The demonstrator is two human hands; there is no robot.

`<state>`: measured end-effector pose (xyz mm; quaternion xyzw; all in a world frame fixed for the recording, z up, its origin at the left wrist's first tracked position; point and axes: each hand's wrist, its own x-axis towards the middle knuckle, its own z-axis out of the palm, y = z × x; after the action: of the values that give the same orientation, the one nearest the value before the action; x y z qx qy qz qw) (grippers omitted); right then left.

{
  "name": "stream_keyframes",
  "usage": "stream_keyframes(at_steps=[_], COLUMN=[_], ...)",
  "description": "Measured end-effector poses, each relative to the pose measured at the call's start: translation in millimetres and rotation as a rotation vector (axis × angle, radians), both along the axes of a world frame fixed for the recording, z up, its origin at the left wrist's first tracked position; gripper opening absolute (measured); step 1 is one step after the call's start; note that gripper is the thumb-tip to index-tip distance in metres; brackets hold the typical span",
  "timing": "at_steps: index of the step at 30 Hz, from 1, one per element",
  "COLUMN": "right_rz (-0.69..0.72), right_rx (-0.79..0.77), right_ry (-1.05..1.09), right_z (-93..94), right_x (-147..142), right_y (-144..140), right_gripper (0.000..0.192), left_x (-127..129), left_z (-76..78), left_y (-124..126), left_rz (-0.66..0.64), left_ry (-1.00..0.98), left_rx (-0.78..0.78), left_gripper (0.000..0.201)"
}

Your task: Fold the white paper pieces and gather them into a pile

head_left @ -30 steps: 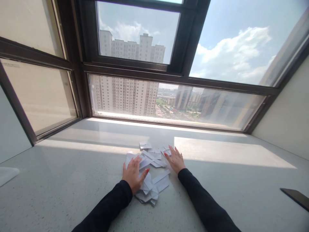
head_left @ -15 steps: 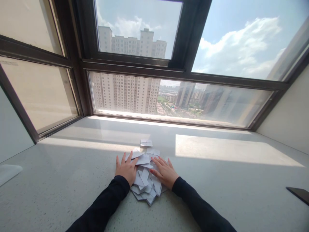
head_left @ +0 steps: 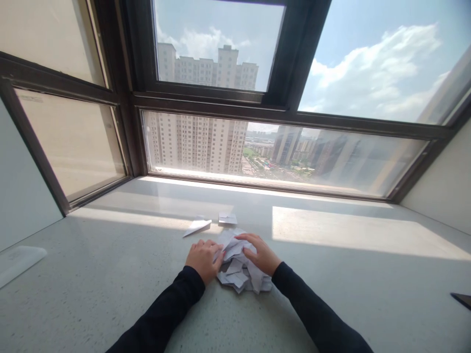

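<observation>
A loose heap of folded white paper pieces [head_left: 237,267] lies on the pale speckled sill between my hands. My left hand [head_left: 204,260] rests against the heap's left side, fingers bent and thumb slightly apart from the forefinger. Cupped over the right side, my right hand [head_left: 262,256] has its thumb and forefinger spread, with the fingertips at the papers. Neither hand shows a firm grip on a piece. Beyond the heap, one folded paper square [head_left: 227,218] lies flat, and a pointed folded paper [head_left: 197,226] is to its left.
The speckled stone sill [head_left: 110,274] runs up to a dark-framed window [head_left: 265,184] with tall buildings outside. A white object [head_left: 20,262] sits at the far left. At the right edge is the corner of a dark flat object [head_left: 461,300]. Sunlight patches cross the sill.
My hands have moved inward and pushed the papers into a more compact heap, its near end now farther from me. One pointed piece has separated at the back left. The view shifted slightly.
</observation>
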<state>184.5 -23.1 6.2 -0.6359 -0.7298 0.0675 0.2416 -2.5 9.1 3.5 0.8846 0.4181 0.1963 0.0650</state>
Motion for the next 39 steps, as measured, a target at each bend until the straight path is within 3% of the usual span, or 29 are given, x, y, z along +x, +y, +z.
stream_keyframes(at_steps=[3,6,9,13,18,21,24,27,31,36,39], right_rz=[-0.085,-0.106,-0.085,-0.053,-0.128,-0.074,0.026,0.093,0.038,0.168,0.048], right_rx=[0.011,0.003,-0.035,-0.074,0.03,-0.026,-0.078,0.009,0.129,-0.05,-0.025], right_ry=[0.038,0.016,-0.014,-0.045,-0.03,-0.008,0.03,0.134,0.187,-0.063,-0.131], right_z=[1.5,-4.1,-9.7,0.0,12.0,-3.5,-22.6,-27.6,-15.3,-4.1,-5.2], right_x=[9,3,-8,-12,9,17,15,8,5,0,1], right_y=[32,56,64,46,-1,-29,-43,-43,-42,-52,-53], right_gripper=[0.036,0.041,0.048,0.046,0.048,0.063,0.077,0.067,0.047,0.047,0.041], left_x=[1,-2,-10,-21,-26,-21,-12,-3,1,-4,-9], left_z=[5.2,5.2,-2.5,-15.4,-17.4,-12.0,-7.3,-8.3,-17.9,-19.4,-12.2], left_y=[-3,2,18,39,47,39,25,11,3,13,19], left_rz=[-0.043,0.015,0.114,0.281,0.274,0.197,0.041,-0.084,-0.162,-0.01,0.096], left_ry=[-0.051,-0.111,-0.132,-0.06,0.023,0.004,-0.035,-0.057,0.0,0.038,-0.02], left_rx=[0.063,0.148,0.206,0.137,-0.052,-0.054,-0.065,-0.089,-0.006,0.058,0.093], left_gripper=[0.037,0.036,0.037,0.048,0.051,0.05,0.051,0.056,0.064,0.046,0.044])
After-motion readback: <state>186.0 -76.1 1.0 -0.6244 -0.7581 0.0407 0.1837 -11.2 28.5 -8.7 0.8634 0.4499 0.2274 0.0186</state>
